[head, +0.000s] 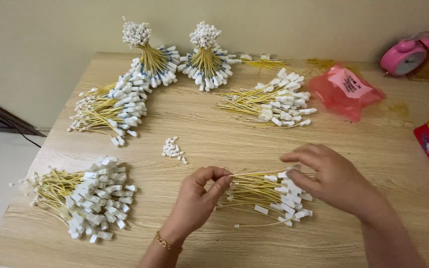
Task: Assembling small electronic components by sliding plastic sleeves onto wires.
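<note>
Hands: we pinch one yellow wire's end with our left hand [199, 193]; our right hand [326, 178], fingers loosely curled, touches white tags.
Far left: tagged-wire pile [83, 196] lies untouched.
Centre: loose wire bundle [269, 196] lies on the wooden table [214, 129] between our hands.
Handling: we judge wires light, springy, tangle-prone; best gripped near tips.

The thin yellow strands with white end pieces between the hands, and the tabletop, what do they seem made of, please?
Thin yellow strands: probably plastic-coated wire, smooth and springy. White end pieces: apparently matte moulded plastic. Pale wood-grain tabletop: wood or laminate, visible grain streaks.
</note>
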